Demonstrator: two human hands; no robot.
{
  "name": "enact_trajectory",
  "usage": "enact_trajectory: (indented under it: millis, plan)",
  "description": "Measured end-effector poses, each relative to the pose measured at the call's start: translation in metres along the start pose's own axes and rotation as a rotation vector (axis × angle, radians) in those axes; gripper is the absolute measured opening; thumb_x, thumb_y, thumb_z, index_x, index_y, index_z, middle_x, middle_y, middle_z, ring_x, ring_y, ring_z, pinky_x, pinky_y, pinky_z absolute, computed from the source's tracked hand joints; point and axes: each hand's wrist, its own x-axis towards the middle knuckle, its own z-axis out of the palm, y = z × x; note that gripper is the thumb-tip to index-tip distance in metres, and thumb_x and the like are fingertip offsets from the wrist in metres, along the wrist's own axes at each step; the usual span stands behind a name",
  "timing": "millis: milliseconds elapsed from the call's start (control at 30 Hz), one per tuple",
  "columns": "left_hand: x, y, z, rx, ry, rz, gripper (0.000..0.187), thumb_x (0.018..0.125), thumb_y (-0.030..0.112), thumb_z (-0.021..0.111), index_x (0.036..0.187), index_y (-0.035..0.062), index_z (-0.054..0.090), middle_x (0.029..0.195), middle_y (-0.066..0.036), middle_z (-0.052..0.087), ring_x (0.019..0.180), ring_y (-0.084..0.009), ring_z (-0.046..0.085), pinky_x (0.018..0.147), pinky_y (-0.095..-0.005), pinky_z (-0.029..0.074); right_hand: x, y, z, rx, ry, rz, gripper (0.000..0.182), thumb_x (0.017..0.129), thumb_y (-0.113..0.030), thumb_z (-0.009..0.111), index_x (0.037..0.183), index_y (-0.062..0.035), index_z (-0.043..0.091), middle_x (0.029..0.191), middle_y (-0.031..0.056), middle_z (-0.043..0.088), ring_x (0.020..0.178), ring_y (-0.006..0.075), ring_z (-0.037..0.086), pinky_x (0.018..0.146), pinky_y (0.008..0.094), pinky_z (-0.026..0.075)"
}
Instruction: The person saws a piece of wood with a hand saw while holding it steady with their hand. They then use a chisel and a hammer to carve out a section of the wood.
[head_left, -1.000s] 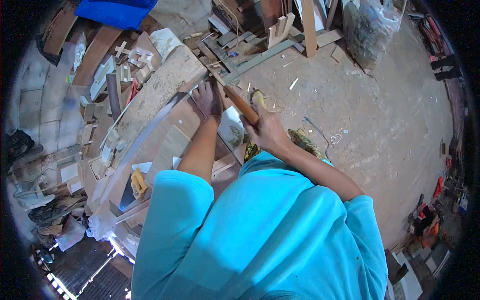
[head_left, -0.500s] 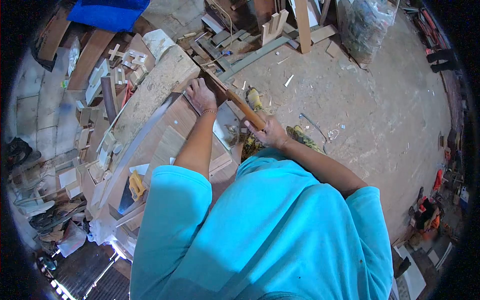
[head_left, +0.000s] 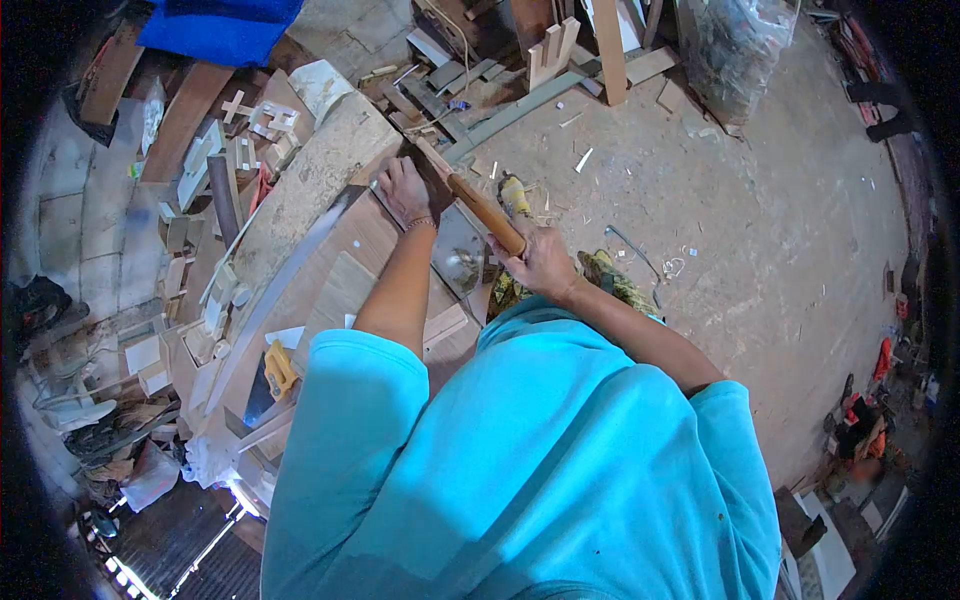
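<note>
My left hand (head_left: 405, 192) is closed at the bench edge, fingers curled over a dark brown wooden board (head_left: 428, 182). The wrist wears a thin bracelet. My right hand (head_left: 543, 262) wraps round the long orange-brown wooden handle of a tool (head_left: 487, 215). From the handle, a narrow pale part runs up and left along the board's outer edge. The tool's working end is seen edge-on, so its kind does not show. Beneath my left forearm lies the wooden bench top (head_left: 377, 235), with a glossy grey panel (head_left: 458, 250) beside it.
On the bench lie a yellow-handled tool (head_left: 279, 368) and a thick pale slab (head_left: 325, 165). Small wooden pieces (head_left: 275, 120) crowd its far left side. Offcuts (head_left: 550, 52) and a plastic-wrapped bundle (head_left: 735, 55) stand ahead. Wood scraps and a bent metal bar (head_left: 633, 250) litter the floor.
The whole view has shifted slightly. My right hand and the tool handle have moved a little up and left relative to the board. My left hand stays on the board.
</note>
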Motion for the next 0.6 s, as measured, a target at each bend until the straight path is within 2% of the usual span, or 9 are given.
enact_trajectory:
  millis: [33,100,133,233,300,467,533,567,600]
  plan:
    - [-0.002,-0.003,0.004,-0.03,0.033,0.003,0.017,0.078,0.014,0.048,0.092,0.0068,0.052,0.101,-0.011,0.048,0.096,-0.0312,0.044,0.084,-0.0364,0.039,-0.002,0.002,0.002,0.0,-0.003,0.002,0.023,0.071,-0.019,0.066,0.081,-0.0037,0.052,0.059,0.019,0.052,0.056,0.0358,0.056,0.051,0.0417,0.044]
    - [-0.002,-0.005,0.007,-0.018,0.012,0.004,0.016,0.079,0.014,0.048,0.092,0.0067,0.052,0.101,-0.011,0.047,0.096,-0.0313,0.044,0.084,-0.0367,0.039,-0.007,0.009,0.007,-0.212,-0.067,-0.042,0.027,0.068,-0.018,0.067,0.084,-0.0034,0.051,0.059,0.0178,0.053,0.054,0.0355,0.057,0.05,0.0416,0.045]
    - [0.0,-0.005,0.007,-0.005,-0.007,0.006,0.016,0.079,0.014,0.047,0.092,0.0067,0.053,0.101,-0.011,0.047,0.096,-0.0313,0.044,0.085,-0.037,0.039,-0.007,0.014,0.009,-0.213,-0.069,-0.045,0.027,0.068,-0.018,0.067,0.084,-0.0034,0.051,0.059,0.0178,0.053,0.054,0.0355,0.057,0.05,0.0416,0.045]
    - [-0.001,-0.005,0.011,0.148,0.082,0.069,0.015,0.08,0.009,0.045,0.092,0.0092,0.053,0.099,-0.006,0.05,0.094,-0.0258,0.047,0.084,-0.0338,0.04,-0.006,0.013,0.009,-0.156,-0.061,-0.044,0.031,0.066,-0.017,0.068,0.088,-0.0036,0.051,0.058,0.0172,0.054,0.053,0.0346,0.057,0.049,0.0411,0.045]
    - [-0.005,-0.006,0.011,0.103,0.087,0.052,0.015,0.08,0.01,0.045,0.092,0.0091,0.053,0.099,-0.006,0.05,0.094,-0.026,0.047,0.084,-0.0339,0.04,-0.005,0.001,0.005,0.078,-0.003,0.153,0.027,0.069,-0.018,0.068,0.085,-0.0033,0.052,0.057,0.0178,0.054,0.052,0.0343,0.057,0.049,0.041,0.044]
    - [-0.007,0.008,-0.011,0.028,0.064,0.018,0.016,0.08,0.012,0.045,0.093,0.0099,0.054,0.1,-0.005,0.051,0.092,-0.0263,0.047,0.083,-0.0346,0.04,-0.003,-0.01,-0.006,0.091,0.047,0.134,0.022,0.076,-0.021,0.065,0.08,-0.0028,0.053,0.057,0.0194,0.053,0.053,0.0349,0.056,0.049,0.0405,0.043]
    - [-0.01,0.018,-0.024,-0.3,-0.06,-0.29,0.016,0.079,0.013,0.046,0.093,0.0107,0.055,0.099,-0.005,0.051,0.089,-0.0257,0.046,0.08,-0.0343,0.04,-0.002,-0.01,-0.004,0.05,0.024,0.128,0.021,0.078,-0.021,0.064,0.08,-0.0027,0.053,0.058,0.0198,0.053,0.053,0.0351,0.057,0.049,0.0405,0.043]
    - [-0.012,0.014,-0.02,-0.297,-0.058,-0.292,0.016,0.079,0.013,0.046,0.093,0.0107,0.055,0.099,-0.005,0.051,0.089,-0.0257,0.046,0.08,-0.0343,0.04,-0.002,-0.01,-0.004,0.046,0.015,0.123,0.022,0.078,-0.021,0.064,0.081,-0.0027,0.054,0.059,0.02,0.054,0.054,0.0354,0.057,0.049,0.0409,0.043]
    - [-0.015,0.008,-0.009,-0.137,-0.057,-0.162,0.016,0.079,0.013,0.047,0.092,0.0109,0.056,0.098,-0.005,0.05,0.088,-0.0251,0.046,0.08,-0.0336,0.04,-0.002,-0.009,-0.004,0.04,0.009,0.119,0.022,0.077,-0.021,0.064,0.082,-0.0027,0.054,0.059,0.0202,0.054,0.055,0.0357,0.057,0.05,0.0414,0.043]
